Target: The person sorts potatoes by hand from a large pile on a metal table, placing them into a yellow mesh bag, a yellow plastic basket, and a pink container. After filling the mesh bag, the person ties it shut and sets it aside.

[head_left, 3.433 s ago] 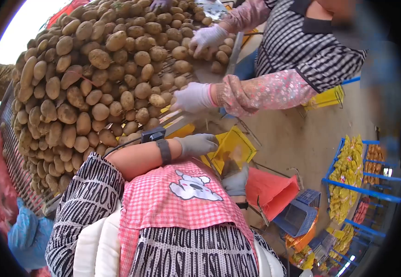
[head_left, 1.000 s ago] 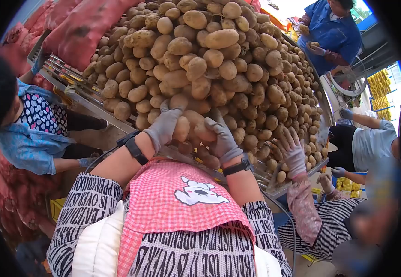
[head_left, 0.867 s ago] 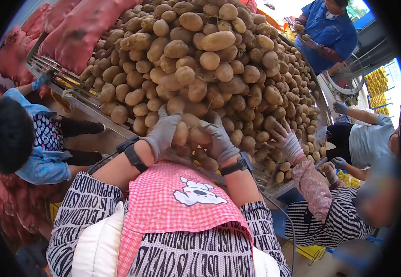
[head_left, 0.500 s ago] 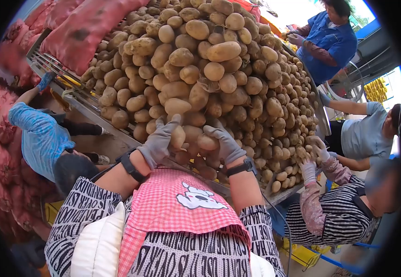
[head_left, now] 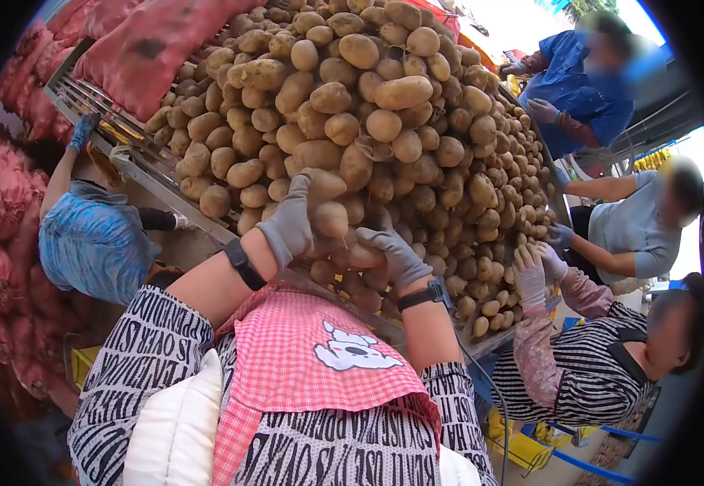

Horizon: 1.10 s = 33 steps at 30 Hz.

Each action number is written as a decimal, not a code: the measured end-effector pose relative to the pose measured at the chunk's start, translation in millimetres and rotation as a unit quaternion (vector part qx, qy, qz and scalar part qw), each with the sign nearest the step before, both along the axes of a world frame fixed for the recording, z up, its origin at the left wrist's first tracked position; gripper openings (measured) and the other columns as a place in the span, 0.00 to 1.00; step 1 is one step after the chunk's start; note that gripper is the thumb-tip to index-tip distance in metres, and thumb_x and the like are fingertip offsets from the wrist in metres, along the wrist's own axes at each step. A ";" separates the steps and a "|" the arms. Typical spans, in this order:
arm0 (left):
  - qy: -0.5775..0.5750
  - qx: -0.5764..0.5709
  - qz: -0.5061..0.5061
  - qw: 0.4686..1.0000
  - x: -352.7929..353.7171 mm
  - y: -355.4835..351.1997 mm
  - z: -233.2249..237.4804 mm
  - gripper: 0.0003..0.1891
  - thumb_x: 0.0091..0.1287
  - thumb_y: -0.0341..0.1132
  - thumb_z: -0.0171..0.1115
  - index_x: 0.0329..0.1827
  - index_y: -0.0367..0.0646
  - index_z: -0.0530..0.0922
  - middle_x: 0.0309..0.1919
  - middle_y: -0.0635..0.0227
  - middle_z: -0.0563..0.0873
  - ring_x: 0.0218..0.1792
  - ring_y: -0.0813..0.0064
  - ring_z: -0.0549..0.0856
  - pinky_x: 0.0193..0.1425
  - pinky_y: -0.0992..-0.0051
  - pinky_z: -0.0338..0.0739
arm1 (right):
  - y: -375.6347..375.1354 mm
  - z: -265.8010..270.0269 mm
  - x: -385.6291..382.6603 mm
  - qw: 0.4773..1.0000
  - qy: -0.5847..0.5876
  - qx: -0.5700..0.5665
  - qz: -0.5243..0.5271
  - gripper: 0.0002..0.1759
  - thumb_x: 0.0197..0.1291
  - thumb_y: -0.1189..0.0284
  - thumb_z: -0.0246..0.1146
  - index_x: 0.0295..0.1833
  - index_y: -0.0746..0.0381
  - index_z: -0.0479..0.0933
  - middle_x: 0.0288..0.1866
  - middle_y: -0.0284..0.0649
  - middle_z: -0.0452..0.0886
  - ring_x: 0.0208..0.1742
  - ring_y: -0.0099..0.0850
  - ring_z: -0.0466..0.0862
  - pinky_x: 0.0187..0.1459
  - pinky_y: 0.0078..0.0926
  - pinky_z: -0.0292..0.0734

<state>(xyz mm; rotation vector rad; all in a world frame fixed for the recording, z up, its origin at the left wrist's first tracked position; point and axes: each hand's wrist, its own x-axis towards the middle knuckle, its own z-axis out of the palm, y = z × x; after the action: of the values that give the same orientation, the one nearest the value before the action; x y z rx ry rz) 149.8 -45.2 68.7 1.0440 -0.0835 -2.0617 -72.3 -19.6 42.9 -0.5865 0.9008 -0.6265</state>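
A big heap of brown potatoes point(head_left: 384, 125) fills the middle of the view. My left hand point(head_left: 290, 225), in a grey glove, is at the heap's near edge, its fingers curved round a potato point(head_left: 325, 186) on its right side. Another potato point(head_left: 331, 220) lies just below, between my two hands. My right hand point(head_left: 396, 249), gloved in grey too, has its fingers bent over a potato point(head_left: 361, 255) on its left. Its fingertips are partly hidden among the potatoes. Both wrists carry dark bands.
A metal frame point(head_left: 162, 194) edges the heap at the left. Red mesh sacks point(head_left: 4, 202) are piled behind a person in blue point(head_left: 97, 243). On the right, several people stand along the heap, their gloved hands at its edge. A yellow crate point(head_left: 526, 449) is at lower right.
My left hand has moved up slightly and onto another potato. My right hand has hardly moved. The person at left has shifted, and co-workers on the right have changed posture.
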 end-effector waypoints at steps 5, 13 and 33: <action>0.059 -0.015 -0.009 0.998 2.8 7.9 32.4 0.35 0.69 0.69 0.56 0.70 0.56 0.69 0.65 0.58 0.75 0.60 0.47 0.79 0.62 0.28 0.71 | 2.2 3.3 11.4 0.994 0.025 -0.093 -0.058 0.37 0.65 0.63 0.69 0.76 0.59 0.63 0.68 0.40 0.74 0.59 0.30 0.80 0.57 0.28 0.80; 0.099 0.124 0.015 0.987 -8.8 -18.0 6.0 0.40 0.60 0.74 0.64 0.63 0.52 0.72 0.55 0.62 0.81 0.53 0.60 0.82 0.57 0.51 0.81 | -23.5 25.9 12.2 0.994 0.106 0.004 0.013 0.36 0.67 0.51 0.66 0.72 0.61 0.70 0.63 0.40 0.79 0.62 0.30 0.78 0.58 0.25 0.77; 0.067 -0.302 -0.239 0.920 -46.6 58.8 26.0 0.52 0.59 0.76 0.60 0.78 0.50 0.60 0.62 0.66 0.77 0.60 0.68 0.80 0.63 0.65 0.79 | 140.5 46.7 11.2 0.896 0.187 -0.268 -0.301 0.69 0.47 0.74 0.80 0.86 0.53 0.38 0.77 0.48 0.63 0.73 0.37 0.71 0.69 0.34 0.71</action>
<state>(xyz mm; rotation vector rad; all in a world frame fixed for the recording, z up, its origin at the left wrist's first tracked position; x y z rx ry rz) 103.2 13.6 94.7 0.5189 -0.9244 -2.2939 -61.1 120.9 89.6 -0.9537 1.2980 -1.3843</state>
